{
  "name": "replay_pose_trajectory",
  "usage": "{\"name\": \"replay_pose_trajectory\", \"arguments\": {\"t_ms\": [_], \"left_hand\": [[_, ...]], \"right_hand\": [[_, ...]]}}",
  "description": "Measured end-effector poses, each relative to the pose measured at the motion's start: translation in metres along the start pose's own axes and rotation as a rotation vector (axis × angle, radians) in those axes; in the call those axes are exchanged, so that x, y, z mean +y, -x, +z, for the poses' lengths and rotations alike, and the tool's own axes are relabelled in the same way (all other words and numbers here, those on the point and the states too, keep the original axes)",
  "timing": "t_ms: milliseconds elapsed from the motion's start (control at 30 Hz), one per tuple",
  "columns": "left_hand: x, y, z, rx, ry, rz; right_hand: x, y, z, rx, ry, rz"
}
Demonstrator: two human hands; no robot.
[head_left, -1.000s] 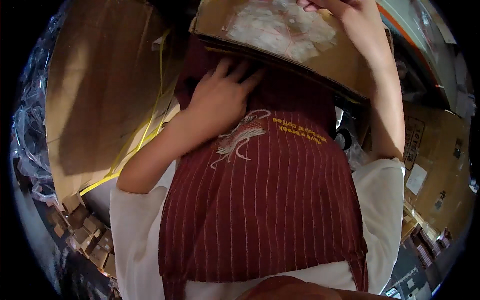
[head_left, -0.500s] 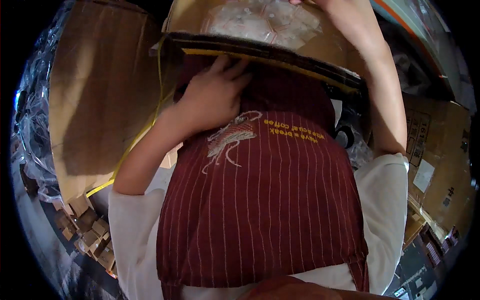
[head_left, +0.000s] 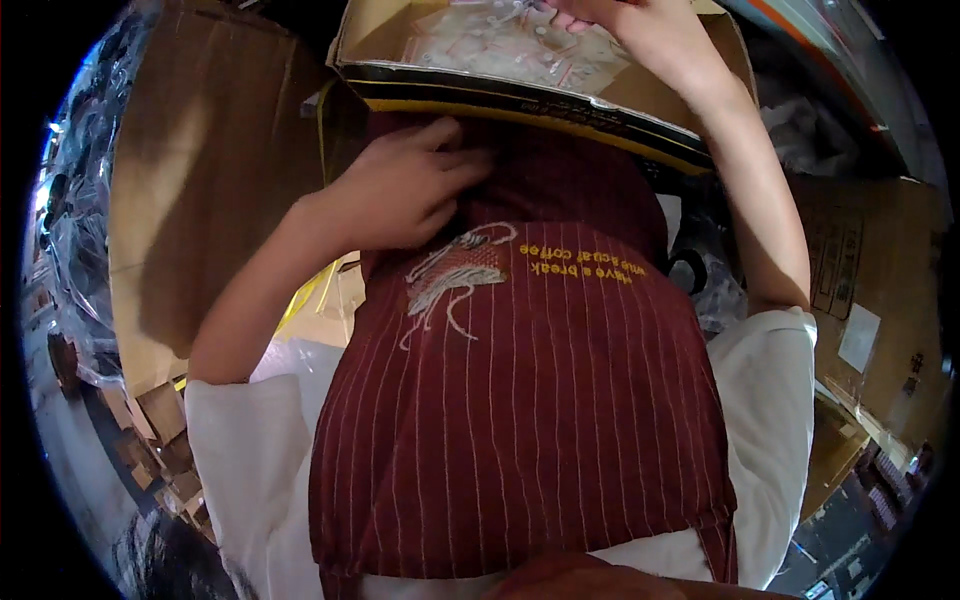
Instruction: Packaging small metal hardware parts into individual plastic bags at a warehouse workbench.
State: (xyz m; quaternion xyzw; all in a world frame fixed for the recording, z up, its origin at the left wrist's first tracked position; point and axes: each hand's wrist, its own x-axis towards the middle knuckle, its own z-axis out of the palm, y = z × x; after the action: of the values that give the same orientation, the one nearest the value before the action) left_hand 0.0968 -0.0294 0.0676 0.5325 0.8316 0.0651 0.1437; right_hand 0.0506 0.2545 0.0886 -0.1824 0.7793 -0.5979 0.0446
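Open cardboard box lies just beyond the far end of the striped maroon apron, by which I place everything from my remote seat. To the apron's left I see a tall brown carton, its broad face partly shaded; beyond that hangs crumpled clear plastic. Right of the apron stands another carton, bearing a white label. Small brown boxes lie low on the left side of the apron, over a dark floor. What bears the open box I cannot tell.

The open box turns its mouth up toward my camera. Its near wall, the longest edge I can see, runs crosswise to the apron, its right end nearer the apron than its left; the far side is cut off, so I cannot judge the full long axis. Black and yellow bands mark that wall, and the inside is plain tan.

Over the apron's far part, just short of the box, the left hand has its fingers loosely parted. Beyond the apron, the right hand reaches over clear packets heaped inside, thin reddish lines across them; whether it grips one I cannot tell.
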Motion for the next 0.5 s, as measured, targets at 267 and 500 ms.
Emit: {"name": "replay_pose_trajectory", "arguments": {"t_ms": [267,500], "left_hand": [[-0.012,-0.032,0.056,0.308,0.215,-0.308],[-0.005,-0.048,0.048,0.156,0.203,-0.424]], "right_hand": [[0.01,0.0,0.005,0.006,-0.062,-0.089],[-0.007,0.016,0.0,-0.024,-0.377,-0.117]]}}
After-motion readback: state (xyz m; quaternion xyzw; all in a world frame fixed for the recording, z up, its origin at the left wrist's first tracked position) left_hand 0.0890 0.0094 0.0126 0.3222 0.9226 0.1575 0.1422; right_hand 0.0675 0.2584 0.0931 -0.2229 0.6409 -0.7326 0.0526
